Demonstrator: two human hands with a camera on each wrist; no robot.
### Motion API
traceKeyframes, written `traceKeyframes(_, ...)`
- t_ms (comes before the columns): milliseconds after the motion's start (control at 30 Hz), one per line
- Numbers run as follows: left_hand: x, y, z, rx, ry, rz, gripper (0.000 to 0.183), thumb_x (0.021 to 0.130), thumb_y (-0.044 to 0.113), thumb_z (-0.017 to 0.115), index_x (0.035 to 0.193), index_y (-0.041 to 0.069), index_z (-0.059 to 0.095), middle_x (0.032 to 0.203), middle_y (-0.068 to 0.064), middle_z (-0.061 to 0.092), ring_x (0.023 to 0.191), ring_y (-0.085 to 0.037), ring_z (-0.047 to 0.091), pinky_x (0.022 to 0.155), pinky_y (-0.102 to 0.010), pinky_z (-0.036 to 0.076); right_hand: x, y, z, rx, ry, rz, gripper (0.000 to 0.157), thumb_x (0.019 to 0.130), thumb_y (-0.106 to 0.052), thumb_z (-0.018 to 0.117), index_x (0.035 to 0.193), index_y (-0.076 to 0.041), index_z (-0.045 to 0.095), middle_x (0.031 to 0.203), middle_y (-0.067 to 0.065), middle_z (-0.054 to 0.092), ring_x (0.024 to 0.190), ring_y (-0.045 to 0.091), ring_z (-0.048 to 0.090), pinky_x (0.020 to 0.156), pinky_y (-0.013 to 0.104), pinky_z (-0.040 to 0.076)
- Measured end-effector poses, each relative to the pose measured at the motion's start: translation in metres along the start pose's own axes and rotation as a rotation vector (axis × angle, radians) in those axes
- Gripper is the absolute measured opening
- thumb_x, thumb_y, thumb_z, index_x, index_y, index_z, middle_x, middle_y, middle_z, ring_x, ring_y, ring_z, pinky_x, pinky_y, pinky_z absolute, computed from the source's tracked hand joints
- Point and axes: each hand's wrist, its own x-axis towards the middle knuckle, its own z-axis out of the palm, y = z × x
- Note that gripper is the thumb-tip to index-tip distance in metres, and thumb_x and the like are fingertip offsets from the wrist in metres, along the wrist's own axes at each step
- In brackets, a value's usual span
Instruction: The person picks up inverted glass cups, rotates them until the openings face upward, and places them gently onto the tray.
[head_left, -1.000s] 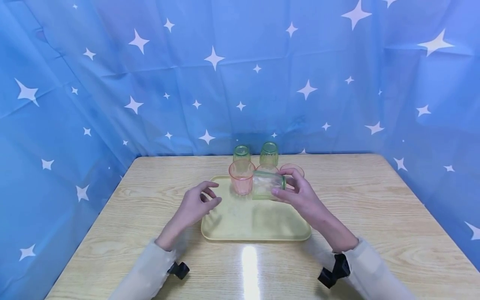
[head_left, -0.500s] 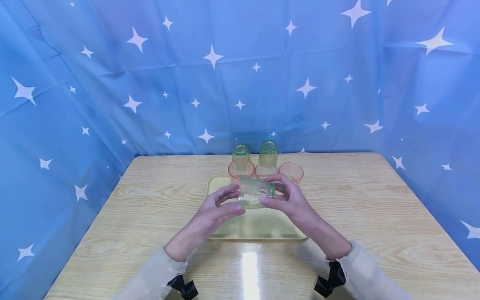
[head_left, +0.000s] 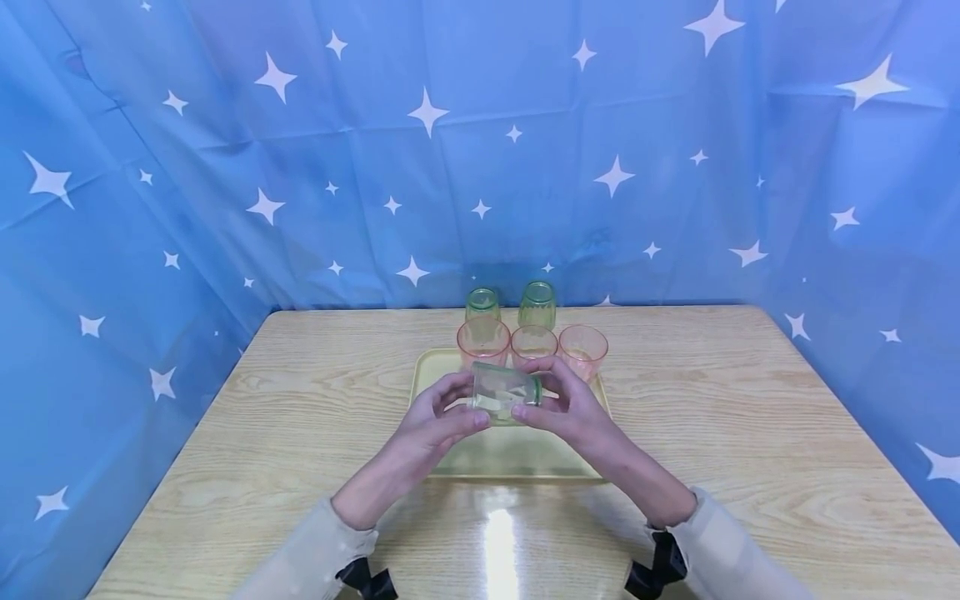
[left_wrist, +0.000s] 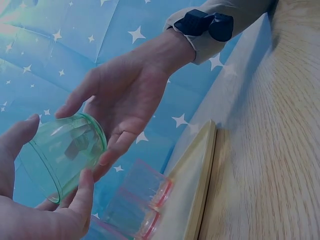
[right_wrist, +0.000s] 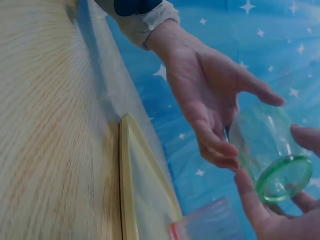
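Note:
Both hands hold a clear green drinking glass [head_left: 504, 393] on its side above the pale yellow tray [head_left: 517, 458]. My left hand [head_left: 431, 421] has its thumb and fingers around the open, wide end. At the other end, the fingers and thumb of my right hand [head_left: 570, 408] grip near the thick green base, which shows well in the right wrist view as a ring [right_wrist: 285, 177]. In the left wrist view the glass [left_wrist: 65, 155] spans the space between the two hands. Behind it stand three pink glasses, mouths up: left [head_left: 483, 337], middle [head_left: 533, 340] and right [head_left: 583, 346].
Two green glasses, left [head_left: 482, 302] and right [head_left: 537, 306], stand upside down behind the pink ones, near the table's back edge. The wooden table [head_left: 315, 392] extends around the tray. A blue curtain [head_left: 480, 167] with white stars hangs behind and at the sides.
My right hand has brought the green glass left and nearer to me. My left hand has come in from the left and now holds its open end.

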Motion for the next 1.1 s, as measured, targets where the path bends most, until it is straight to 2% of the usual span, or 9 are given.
traceKeyframes(133, 0.0, 0.0, 0.0, 0.0, 0.025, 0.002, 0.084, 0.086, 0.014, 0.081, 0.156, 0.004, 0.035, 0.14, -0.01, 0.047, 0.11, -0.012, 0.062, 0.104, -0.028, 0.056, 0.001, 0.002, 0.0, -0.046, 0.02, -0.009, 0.057, 0.094, -0.012, 0.073, 0.143, -0.01, 0.045, 0.14, 0.018, 0.055, 0.116, 0.025, 0.066, 0.09, 0.032, 0.061)
traceKeyframes(233, 0.0, 0.001, 0.0, 0.008, 0.042, 0.009, 0.081, 0.087, 0.012, 0.079, 0.155, 0.006, 0.036, 0.139, -0.009, 0.048, 0.11, -0.013, 0.063, 0.105, -0.029, 0.055, 0.002, 0.003, -0.001, -0.099, 0.012, -0.031, 0.06, 0.093, -0.012, 0.074, 0.145, -0.008, 0.044, 0.142, 0.022, 0.054, 0.122, 0.03, 0.063, 0.09, 0.033, 0.062)
traceKeyframes(333, -0.001, 0.003, -0.002, 0.026, 0.068, 0.025, 0.076, 0.088, 0.011, 0.076, 0.154, 0.009, 0.038, 0.139, -0.008, 0.048, 0.112, -0.015, 0.062, 0.107, -0.031, 0.054, 0.003, 0.0, -0.006, -0.206, -0.01, -0.063, 0.066, 0.094, -0.015, 0.075, 0.149, -0.008, 0.04, 0.147, 0.023, 0.051, 0.128, 0.037, 0.059, 0.095, 0.034, 0.06)
traceKeyframes(400, -0.001, 0.006, -0.003, 0.033, 0.09, 0.038, 0.074, 0.088, 0.011, 0.074, 0.153, 0.011, 0.04, 0.139, -0.008, 0.048, 0.115, -0.017, 0.06, 0.108, -0.032, 0.052, 0.003, -0.004, -0.013, -0.269, -0.018, -0.083, 0.067, 0.094, -0.016, 0.074, 0.15, -0.008, 0.039, 0.149, 0.021, 0.051, 0.13, 0.04, 0.058, 0.098, 0.036, 0.059)
traceKeyframes(533, -0.001, 0.012, -0.009, 0.04, 0.125, 0.063, 0.071, 0.088, 0.01, 0.072, 0.152, 0.012, 0.041, 0.143, -0.008, 0.045, 0.123, -0.02, 0.053, 0.111, -0.032, 0.051, 0.002, -0.012, -0.031, -0.352, -0.007, -0.111, 0.058, 0.095, -0.016, 0.073, 0.145, -0.009, 0.045, 0.143, 0.018, 0.056, 0.129, 0.041, 0.059, 0.099, 0.037, 0.059)
traceKeyframes(633, 0.0, 0.017, -0.014, 0.044, 0.142, 0.08, 0.071, 0.089, 0.01, 0.071, 0.153, 0.013, 0.04, 0.143, -0.007, 0.043, 0.125, -0.02, 0.051, 0.11, -0.031, 0.052, 0.001, -0.017, -0.046, -0.401, 0.022, -0.112, 0.051, 0.095, -0.016, 0.074, 0.14, -0.009, 0.05, 0.139, 0.016, 0.058, 0.124, 0.037, 0.063, 0.096, 0.033, 0.06)
traceKeyframes(833, 0.004, 0.02, -0.024, 0.04, 0.184, 0.101, 0.067, 0.092, 0.009, 0.069, 0.153, 0.012, 0.042, 0.137, -0.006, 0.045, 0.113, -0.017, 0.06, 0.105, -0.027, 0.055, -0.003, -0.025, -0.076, -0.514, 0.06, -0.066, 0.033, 0.095, -0.019, 0.075, 0.122, -0.006, 0.061, 0.119, 0.017, 0.066, 0.102, 0.022, 0.07, 0.085, 0.028, 0.061)
traceKeyframes(967, 0.007, 0.018, -0.032, -0.008, 0.217, 0.105, 0.065, 0.093, 0.006, 0.067, 0.152, 0.011, 0.042, 0.136, -0.006, 0.046, 0.107, -0.014, 0.064, 0.104, -0.028, 0.056, -0.004, -0.025, -0.095, -0.57, 0.014, -0.009, 0.023, 0.098, -0.022, 0.071, 0.112, -0.005, 0.066, 0.106, 0.012, 0.069, 0.091, 0.017, 0.07, 0.078, 0.031, 0.062)
traceKeyframes(1100, 0.01, 0.018, -0.042, -0.045, 0.25, 0.125, 0.064, 0.093, 0.007, 0.067, 0.152, 0.012, 0.042, 0.136, -0.006, 0.046, 0.106, -0.014, 0.063, 0.104, -0.03, 0.056, -0.004, -0.02, -0.111, -0.583, -0.063, 0.084, 0.021, 0.1, -0.023, 0.068, 0.108, -0.004, 0.067, 0.097, 0.013, 0.069, 0.083, 0.022, 0.069, 0.072, 0.034, 0.063)
